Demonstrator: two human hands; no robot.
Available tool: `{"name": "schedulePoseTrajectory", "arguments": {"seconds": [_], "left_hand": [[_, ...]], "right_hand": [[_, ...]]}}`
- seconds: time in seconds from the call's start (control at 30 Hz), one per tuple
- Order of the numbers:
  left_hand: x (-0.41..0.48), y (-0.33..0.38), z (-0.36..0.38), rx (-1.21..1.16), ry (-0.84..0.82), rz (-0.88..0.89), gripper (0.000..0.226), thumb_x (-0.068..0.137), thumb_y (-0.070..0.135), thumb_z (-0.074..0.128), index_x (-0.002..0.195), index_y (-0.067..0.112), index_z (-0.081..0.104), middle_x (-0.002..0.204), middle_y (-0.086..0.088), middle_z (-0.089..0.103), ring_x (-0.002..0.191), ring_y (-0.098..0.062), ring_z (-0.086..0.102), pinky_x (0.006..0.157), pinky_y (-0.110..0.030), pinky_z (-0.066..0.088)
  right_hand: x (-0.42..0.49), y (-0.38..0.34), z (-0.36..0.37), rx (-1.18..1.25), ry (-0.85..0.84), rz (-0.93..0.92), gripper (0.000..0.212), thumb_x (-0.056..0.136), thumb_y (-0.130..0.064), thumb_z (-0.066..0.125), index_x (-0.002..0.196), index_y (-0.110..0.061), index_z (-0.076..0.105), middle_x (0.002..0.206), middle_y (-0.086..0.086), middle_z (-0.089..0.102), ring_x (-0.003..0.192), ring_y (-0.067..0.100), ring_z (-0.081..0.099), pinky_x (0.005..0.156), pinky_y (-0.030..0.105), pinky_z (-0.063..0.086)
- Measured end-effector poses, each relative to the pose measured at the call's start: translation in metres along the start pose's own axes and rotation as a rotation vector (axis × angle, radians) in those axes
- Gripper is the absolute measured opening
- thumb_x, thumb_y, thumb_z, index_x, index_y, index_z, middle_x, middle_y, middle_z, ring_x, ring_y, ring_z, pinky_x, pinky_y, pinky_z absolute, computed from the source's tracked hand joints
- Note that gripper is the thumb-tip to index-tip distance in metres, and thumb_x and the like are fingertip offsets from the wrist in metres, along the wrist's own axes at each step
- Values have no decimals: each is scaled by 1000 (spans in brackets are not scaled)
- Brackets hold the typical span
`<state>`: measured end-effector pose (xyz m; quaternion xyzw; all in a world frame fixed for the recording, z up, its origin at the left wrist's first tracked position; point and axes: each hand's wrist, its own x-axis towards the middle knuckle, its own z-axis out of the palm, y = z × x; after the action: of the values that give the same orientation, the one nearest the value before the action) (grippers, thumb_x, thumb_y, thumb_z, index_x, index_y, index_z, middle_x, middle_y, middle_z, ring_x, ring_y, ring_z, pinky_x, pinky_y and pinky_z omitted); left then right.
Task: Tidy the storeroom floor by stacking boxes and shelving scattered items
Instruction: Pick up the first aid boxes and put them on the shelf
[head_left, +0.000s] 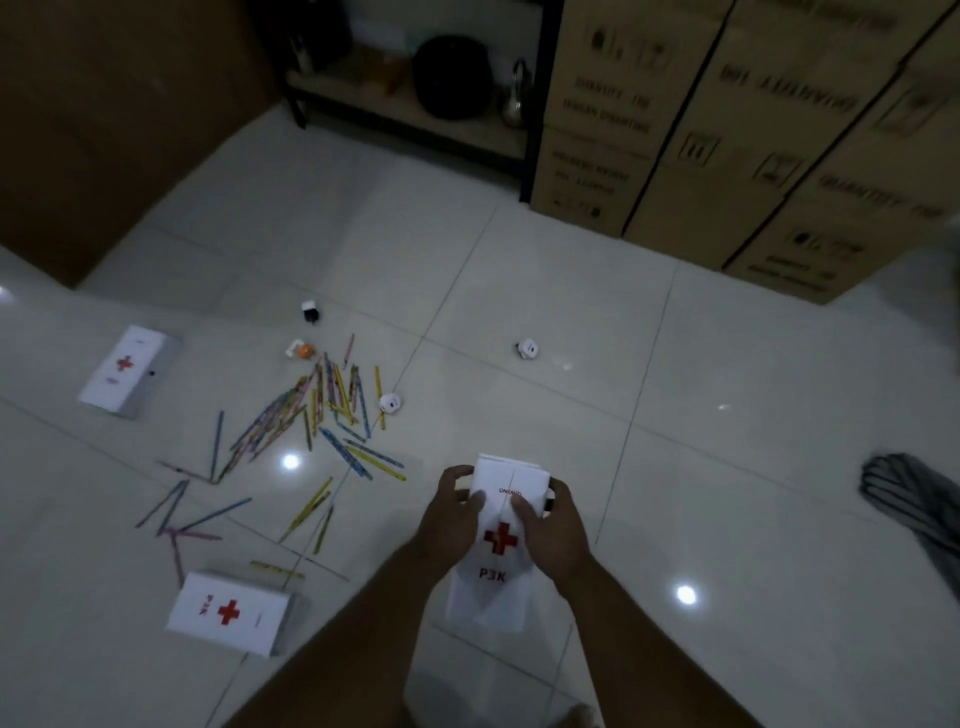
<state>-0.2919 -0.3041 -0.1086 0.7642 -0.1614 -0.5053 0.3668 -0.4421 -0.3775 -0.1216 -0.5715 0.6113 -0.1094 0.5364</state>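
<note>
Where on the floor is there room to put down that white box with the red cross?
Best room is the bare floor right of the held box, between the stacked cardboard boxes and the grey cloth. More bare tiles lie before the shelf. Left is crowded: coloured sticks, the far white box and the near white box.

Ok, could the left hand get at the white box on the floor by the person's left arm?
Probably not yet: the left hand and right hand both grip the held box. Otherwise the floor box lies close, with nothing on top and only bare tile between.
</note>
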Motion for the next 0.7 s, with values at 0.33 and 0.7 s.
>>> {"name": "schedulePoseTrajectory", "arguments": {"seconds": [0.33, 0.7], "left_hand": [[-203, 229, -119, -248, 9, 76, 27, 99, 34, 63, 124, 39, 54, 115, -7, 70, 91, -24, 76, 79, -48, 63], [-286, 328, -220, -314, 109, 241, 28, 103, 36, 57, 129, 27, 50, 108, -3, 73, 80, -17, 77, 59, -31, 59]], "right_hand": [[-158, -273, -95, 71, -73, -105, 48, 92, -48, 71, 132, -25, 55, 113, -8, 68, 91, 4, 68, 73, 23, 55], [-244, -406, -101, 9, -103, -312, 59, 90, -52, 70, 142, -45, 45, 130, -7, 57, 100, 8, 66, 81, 30, 60]]}}
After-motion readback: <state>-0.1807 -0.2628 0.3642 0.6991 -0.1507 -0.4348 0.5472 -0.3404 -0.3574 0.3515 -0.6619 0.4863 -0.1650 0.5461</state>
